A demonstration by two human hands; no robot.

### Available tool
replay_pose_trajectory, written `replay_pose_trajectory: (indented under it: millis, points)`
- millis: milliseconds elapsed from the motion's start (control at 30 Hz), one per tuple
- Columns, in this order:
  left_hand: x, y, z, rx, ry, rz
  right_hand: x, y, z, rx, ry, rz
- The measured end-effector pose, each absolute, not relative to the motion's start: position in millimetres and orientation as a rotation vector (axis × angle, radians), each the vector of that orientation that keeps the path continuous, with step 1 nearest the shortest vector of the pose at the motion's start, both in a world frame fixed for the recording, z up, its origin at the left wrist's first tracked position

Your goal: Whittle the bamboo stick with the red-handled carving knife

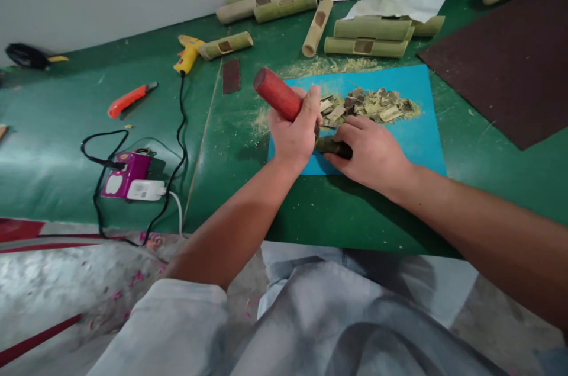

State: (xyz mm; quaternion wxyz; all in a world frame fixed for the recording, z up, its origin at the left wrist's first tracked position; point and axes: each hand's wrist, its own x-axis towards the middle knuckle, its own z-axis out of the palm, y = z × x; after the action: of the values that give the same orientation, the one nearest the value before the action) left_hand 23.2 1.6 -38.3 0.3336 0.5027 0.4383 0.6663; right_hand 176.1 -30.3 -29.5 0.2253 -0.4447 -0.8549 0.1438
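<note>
My left hand (pixel 295 127) is closed round the thick red wooden handle (pixel 278 95) of a tool. The handle tilts up to the left, and the working end is mostly hidden behind my fingers. Just right of it, my right hand (pixel 370 148) grips a short, dark green-brown bamboo piece (pixel 333 145), whose left end meets the tool. Both hands work low over a bright blue mat (pixel 426 145). Beyond my fingers, a heap of bamboo chips and shavings (pixel 390 106) lies on the mat.
Cut bamboo tubes (pixel 373 29) with notches lie at the back. A yellow glue gun (pixel 190 55), an orange utility knife (pixel 131 100) and a purple power adapter (pixel 128 174) with cords occupy the left. Brown sheet material (pixel 510 68) covers the right of the green table (pixel 239 204).
</note>
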Motion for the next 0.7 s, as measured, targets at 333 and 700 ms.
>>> replay_pose_trajectory:
  millis: [333,700]
  points:
    - [16,10,-48,1.317,0.923,1.756,176,-31,-30,-1.203,-2.37,0.386]
    - [16,10,-48,1.366,1.028,1.75,175,-32,-28,-1.256,-2.4,0.36]
